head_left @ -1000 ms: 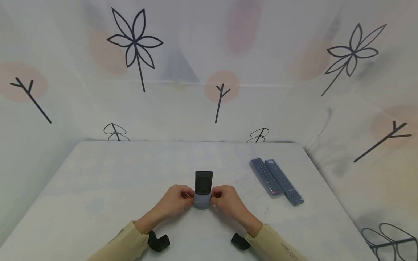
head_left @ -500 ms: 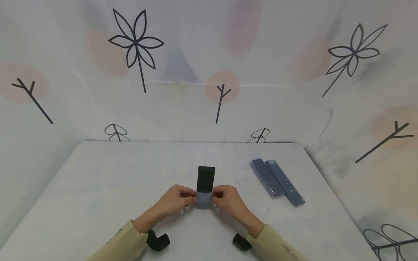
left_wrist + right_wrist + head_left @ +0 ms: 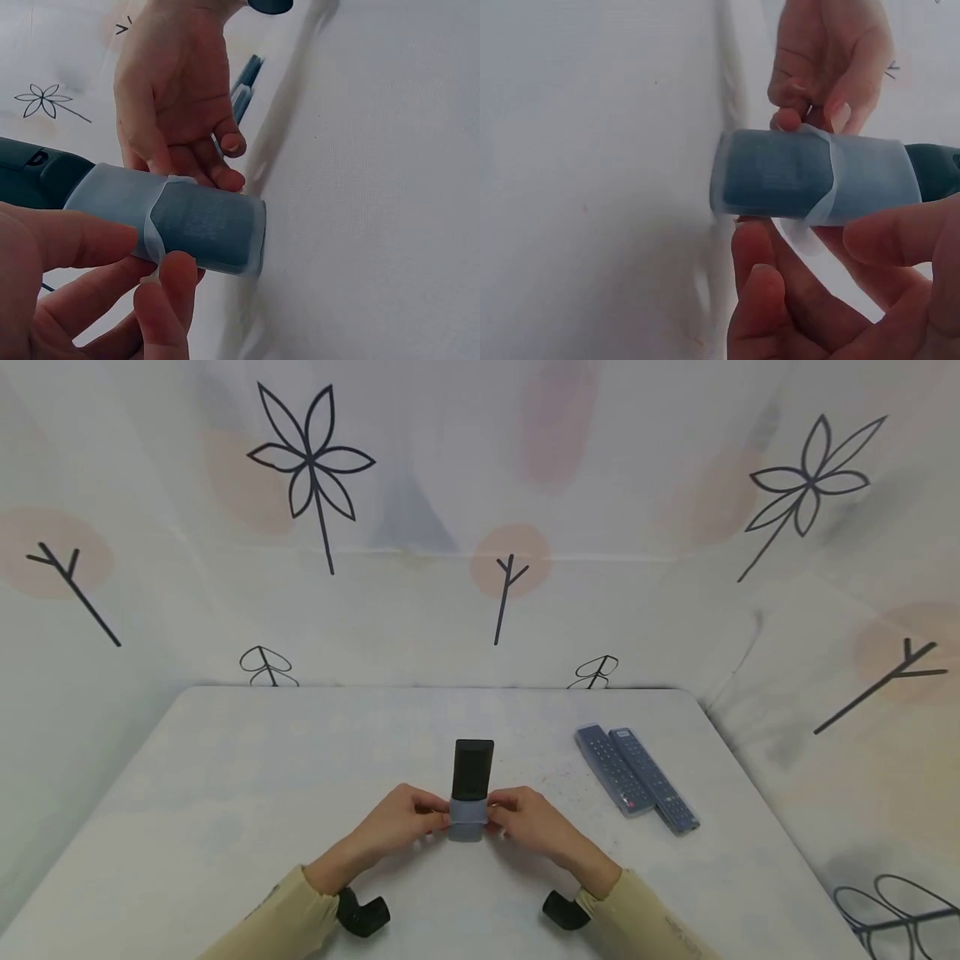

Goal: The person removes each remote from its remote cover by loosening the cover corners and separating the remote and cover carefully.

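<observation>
A dark remote control (image 3: pixel 473 768) stands on end at the middle of the table, its lower part inside a translucent sleeve (image 3: pixel 468 820). In both wrist views a wavy sleeve edge crosses the remote partway along. My left hand (image 3: pixel 408 820) pinches that edge with thumb and fingertip; the sleeve (image 3: pixel 120 199) shows a small pulled-out tip there. From the other side my right hand (image 3: pixel 531 822) holds the sleeve (image 3: pixel 874 176), its fingers curled at the side. The remote's dark end (image 3: pixel 34 169) sticks out beyond the sleeve, above the hands.
Two covered remotes, one wider (image 3: pixel 613 770) and one slimmer (image 3: pixel 655 781), lie side by side on the white table (image 3: pixel 300 735) at right. Black wrist cameras (image 3: pixel 365 916) sit below the sleeves' cuffs. A patterned cloth wall (image 3: pixel 420 610) rises behind the table.
The remote's dark upper end stands higher and a little farther right than a second ago. My right wrist has shifted slightly right; the left hand keeps its place.
</observation>
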Action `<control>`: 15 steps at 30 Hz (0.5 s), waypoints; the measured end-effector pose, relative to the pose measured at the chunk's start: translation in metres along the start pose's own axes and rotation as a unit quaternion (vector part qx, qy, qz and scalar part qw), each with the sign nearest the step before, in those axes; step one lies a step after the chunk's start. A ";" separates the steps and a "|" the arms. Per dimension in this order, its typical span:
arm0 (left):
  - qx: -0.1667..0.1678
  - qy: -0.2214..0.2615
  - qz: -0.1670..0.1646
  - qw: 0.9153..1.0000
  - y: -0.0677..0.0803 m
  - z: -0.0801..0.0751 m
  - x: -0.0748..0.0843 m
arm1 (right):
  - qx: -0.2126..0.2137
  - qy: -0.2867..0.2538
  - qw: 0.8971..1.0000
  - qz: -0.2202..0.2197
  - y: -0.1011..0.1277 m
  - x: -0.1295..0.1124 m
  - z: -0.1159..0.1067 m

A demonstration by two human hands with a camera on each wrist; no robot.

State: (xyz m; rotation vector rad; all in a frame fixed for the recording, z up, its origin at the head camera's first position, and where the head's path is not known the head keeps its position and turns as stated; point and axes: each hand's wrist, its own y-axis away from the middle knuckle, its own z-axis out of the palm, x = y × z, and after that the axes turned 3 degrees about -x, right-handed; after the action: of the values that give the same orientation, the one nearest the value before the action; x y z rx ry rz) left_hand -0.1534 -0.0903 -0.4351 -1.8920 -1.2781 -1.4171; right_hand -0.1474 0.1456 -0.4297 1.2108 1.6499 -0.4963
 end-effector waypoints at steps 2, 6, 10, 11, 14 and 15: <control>-0.001 -0.001 0.002 1.000 0.000 0.001 0.000 | -0.005 -0.011 1.000 0.003 0.000 -0.001 -0.002; -0.008 0.003 0.006 1.000 0.000 0.002 -0.001 | 0.001 -0.034 0.999 -0.001 0.001 -0.001 -0.003; -0.014 0.009 0.009 1.000 0.001 0.002 -0.002 | 0.014 -0.058 0.998 -0.001 0.000 -0.001 -0.001; -0.016 0.011 0.010 1.000 0.001 0.002 -0.002 | 0.018 -0.063 0.998 0.001 -0.001 -0.001 0.000; -0.023 0.016 0.013 1.000 0.001 0.001 -0.002 | 0.035 -0.068 0.997 0.004 -0.001 -0.002 0.003; -0.025 0.016 0.014 0.999 0.001 0.001 -0.003 | 0.041 -0.070 0.997 0.003 -0.001 -0.002 0.004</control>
State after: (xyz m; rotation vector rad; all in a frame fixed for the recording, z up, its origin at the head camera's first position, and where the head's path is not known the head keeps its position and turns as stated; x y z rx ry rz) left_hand -0.1527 -0.0910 -0.4377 -1.9047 -1.2068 -1.4714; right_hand -0.1466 0.1408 -0.4301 1.2133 1.5190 -0.6361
